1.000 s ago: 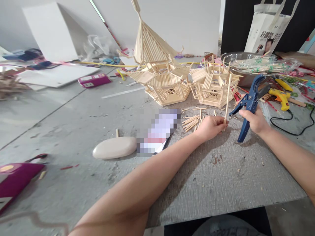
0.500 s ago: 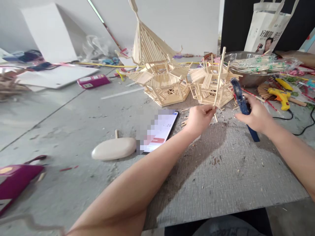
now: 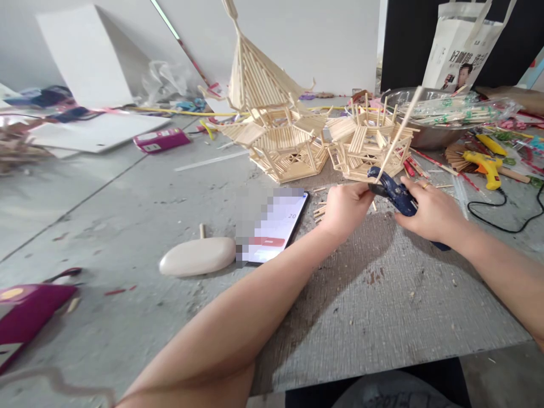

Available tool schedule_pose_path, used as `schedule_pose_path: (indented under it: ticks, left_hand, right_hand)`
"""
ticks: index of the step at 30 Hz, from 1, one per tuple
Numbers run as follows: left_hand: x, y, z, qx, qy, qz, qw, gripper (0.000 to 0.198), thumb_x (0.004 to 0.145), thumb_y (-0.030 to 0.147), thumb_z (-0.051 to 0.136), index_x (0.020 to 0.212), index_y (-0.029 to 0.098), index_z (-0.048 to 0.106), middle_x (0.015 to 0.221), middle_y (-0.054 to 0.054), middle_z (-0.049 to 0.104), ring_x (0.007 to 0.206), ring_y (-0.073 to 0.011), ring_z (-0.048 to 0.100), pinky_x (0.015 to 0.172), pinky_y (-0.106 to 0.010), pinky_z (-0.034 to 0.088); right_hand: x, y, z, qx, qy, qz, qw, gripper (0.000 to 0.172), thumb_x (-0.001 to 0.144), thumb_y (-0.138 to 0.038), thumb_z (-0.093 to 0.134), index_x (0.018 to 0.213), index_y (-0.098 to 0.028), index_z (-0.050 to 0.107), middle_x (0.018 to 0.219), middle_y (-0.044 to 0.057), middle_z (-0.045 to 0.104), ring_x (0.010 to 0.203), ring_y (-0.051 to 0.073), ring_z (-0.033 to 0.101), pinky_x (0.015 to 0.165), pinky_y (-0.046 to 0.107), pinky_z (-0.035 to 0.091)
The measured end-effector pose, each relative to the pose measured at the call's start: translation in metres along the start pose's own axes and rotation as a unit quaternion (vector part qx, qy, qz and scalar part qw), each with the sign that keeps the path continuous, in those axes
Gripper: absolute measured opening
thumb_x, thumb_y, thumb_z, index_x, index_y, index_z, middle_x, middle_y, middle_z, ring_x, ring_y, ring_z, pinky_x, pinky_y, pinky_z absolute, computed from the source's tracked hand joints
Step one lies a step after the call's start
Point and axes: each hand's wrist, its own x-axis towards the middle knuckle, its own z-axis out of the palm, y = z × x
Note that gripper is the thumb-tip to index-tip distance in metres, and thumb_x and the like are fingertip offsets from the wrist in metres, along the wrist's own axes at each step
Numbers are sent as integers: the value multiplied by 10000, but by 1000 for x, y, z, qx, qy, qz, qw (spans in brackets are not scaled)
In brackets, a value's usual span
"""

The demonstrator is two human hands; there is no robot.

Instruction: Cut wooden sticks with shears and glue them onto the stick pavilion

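Note:
A long, thin wooden stick (image 3: 399, 133) leans up and to the right from my left hand (image 3: 346, 209), whose fingers pinch it near its lower end. My right hand (image 3: 433, 207) is closed around blue hand shears (image 3: 399, 195). Their curved jaws are around the stick's lower part, right beside my left fingertips. Whether the blades touch the wood cannot be made out. Short cut sticks (image 3: 319, 212) lie by my left wrist. Behind my hands stand a low stick-built model (image 3: 365, 147) and a taller stick model with a pointed roof (image 3: 272, 102).
A phone (image 3: 276, 226) and a pale rounded object (image 3: 198, 256) lie left of my left forearm. At the right are a yellow glue gun (image 3: 487, 167) with its black cord and a metal bowl (image 3: 429, 136) bearing packaged sticks. A purple box (image 3: 161, 140) lies farther back.
My right hand has brought the shears left to the stick at my left fingertips. The stick now tilts further right; my left hand has barely moved.

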Motion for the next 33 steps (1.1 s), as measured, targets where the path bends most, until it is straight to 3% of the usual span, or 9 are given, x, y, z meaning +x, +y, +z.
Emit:
schedule_pose_path:
  ticks: [2, 4, 7, 16, 25, 33]
  left_hand:
    - [2, 2, 1, -98, -55, -54, 992, 149, 698, 221, 540, 599, 138, 614, 512, 8, 546, 500, -81, 442, 491, -217, 325]
    - [3, 4, 1, -199, -122, -110, 966, 116, 685, 198, 550, 599, 135, 595, 535, 8, 557, 494, -73, 460, 509, -214, 368]
    - [3, 6, 3, -262, -173, -149, 938, 105, 695, 185, 545, 611, 134, 583, 581, -4, 583, 516, -69, 492, 548, -220, 406]
    - [4, -12, 10, -166, -188, -107, 962, 150, 641, 286, 616, 593, 146, 635, 507, 30, 534, 488, -70, 431, 505, -217, 345]
    - [3, -20, 14, -78, -240, -88, 964, 162, 679, 239, 523, 605, 140, 627, 539, 0, 597, 499, -85, 518, 507, -205, 391]
    - [3, -14, 12, -133, -244, -143, 950, 106, 674, 195, 533, 653, 146, 625, 495, 15, 583, 446, -85, 543, 469, -201, 437]
  right_hand:
    - [2, 2, -2, 17, -9, -8, 1000, 637, 661, -432, 535, 1224, -139, 473, 1071, 138, 598, 926, 307, 569, 736, 416, 444]
    - [6, 6, -3, 40, -22, -10, 999, 518, 657, -423, 542, 1113, -177, 541, 963, 97, 635, 866, 281, 584, 693, 380, 440]
    - [10, 13, -5, 58, -28, 1, 998, 388, 645, -404, 555, 977, -205, 573, 854, 63, 638, 797, 256, 588, 634, 345, 425]
    - [11, 15, -5, 48, -14, 1, 999, 355, 626, -380, 561, 931, -197, 555, 873, 80, 615, 817, 253, 571, 640, 341, 413]
    - [14, 21, -1, -46, -45, 39, 997, 449, 644, -441, 516, 1012, -185, 547, 883, 107, 620, 748, 261, 574, 576, 354, 383]
    - [14, 26, 2, -68, -68, 7, 995, 449, 643, -464, 513, 996, -187, 544, 870, 92, 623, 725, 242, 576, 557, 338, 372]
